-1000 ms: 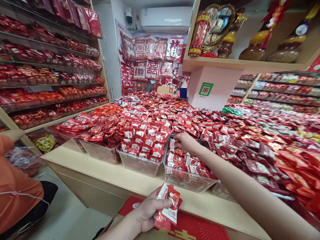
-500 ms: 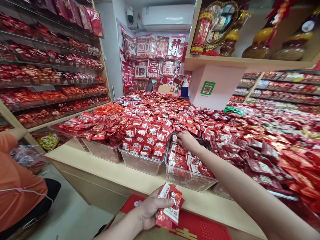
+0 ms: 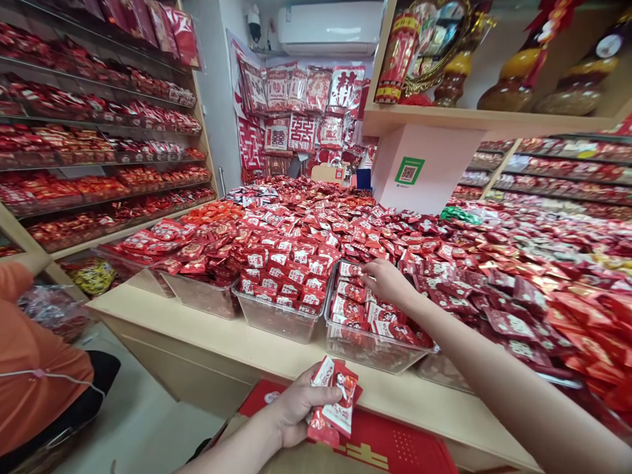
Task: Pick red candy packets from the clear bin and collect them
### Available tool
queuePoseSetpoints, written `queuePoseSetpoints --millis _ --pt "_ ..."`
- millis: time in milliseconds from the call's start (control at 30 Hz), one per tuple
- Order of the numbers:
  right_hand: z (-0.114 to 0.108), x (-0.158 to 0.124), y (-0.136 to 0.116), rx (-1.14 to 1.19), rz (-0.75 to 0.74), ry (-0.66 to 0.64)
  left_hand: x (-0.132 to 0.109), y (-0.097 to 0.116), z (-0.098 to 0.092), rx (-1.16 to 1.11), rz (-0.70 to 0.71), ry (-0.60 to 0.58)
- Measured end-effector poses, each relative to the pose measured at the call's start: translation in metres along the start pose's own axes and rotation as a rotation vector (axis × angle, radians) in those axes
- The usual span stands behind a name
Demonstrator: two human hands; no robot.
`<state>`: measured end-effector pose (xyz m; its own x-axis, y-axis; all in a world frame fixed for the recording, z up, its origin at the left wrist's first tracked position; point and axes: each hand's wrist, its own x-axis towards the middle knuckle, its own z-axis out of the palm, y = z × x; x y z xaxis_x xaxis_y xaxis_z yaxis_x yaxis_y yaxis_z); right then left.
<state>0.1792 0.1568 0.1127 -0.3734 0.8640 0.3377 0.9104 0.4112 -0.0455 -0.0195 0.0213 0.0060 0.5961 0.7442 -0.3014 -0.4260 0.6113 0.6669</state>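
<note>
My left hand (image 3: 296, 405) is closed round a small stack of red-and-white snack packets (image 3: 334, 403), held low over a red box (image 3: 395, 447) in front of the counter. My right hand (image 3: 388, 280) reaches into a clear plastic tray (image 3: 368, 345) of the same red-and-white packets. Its fingers rest on the packets at the tray's far end; whether they pinch one is unclear.
More clear trays (image 3: 276, 316) of red packets line the pale wooden counter (image 3: 207, 336), with heaps of red sweets behind. Shelves of red goods (image 3: 99, 164) fill the left wall. A person in an orange top (image 3: 34, 375) crouches at the left. A pink pillar (image 3: 419, 171) stands behind.
My right hand has shifted a little right and farther back along the tray. The left hand keeps its packets, almost still.
</note>
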Motion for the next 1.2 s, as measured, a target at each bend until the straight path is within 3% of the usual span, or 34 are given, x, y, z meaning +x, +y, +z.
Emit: queuePoseSetpoints --millis 100,167,333,467,667,933,1067,1200 --pt "-0.016 -0.041 -0.033 0.204 -0.058 -0.063 -0.002 0.002 0.003 -0.019 0.005 0.003" --pt "-0.022 -0.073 -0.061 0.336 -0.123 -0.180 -0.003 0.002 0.005 -0.041 0.015 -0.009" --pt "-0.015 -0.128 -0.102 0.384 -0.121 -0.273 -0.005 0.000 0.004 -0.045 0.053 -0.061" --pt "-0.007 -0.133 -0.098 0.510 -0.038 -0.314 -0.004 -0.001 0.002 -0.021 0.064 -0.121" --pt "-0.014 -0.130 -0.089 0.666 0.109 -0.387 -0.008 0.003 0.005 0.035 0.065 -0.191" --pt "-0.008 -0.133 -0.087 0.890 0.253 -0.367 -0.010 0.004 0.008 0.034 0.090 -0.188" --pt "-0.005 -0.132 -0.082 1.164 0.314 -0.429 -0.011 0.006 0.010 0.051 0.077 -0.193" --pt "-0.012 -0.126 -0.074 1.341 0.381 -0.328 -0.012 0.008 0.012 0.090 0.076 -0.178"
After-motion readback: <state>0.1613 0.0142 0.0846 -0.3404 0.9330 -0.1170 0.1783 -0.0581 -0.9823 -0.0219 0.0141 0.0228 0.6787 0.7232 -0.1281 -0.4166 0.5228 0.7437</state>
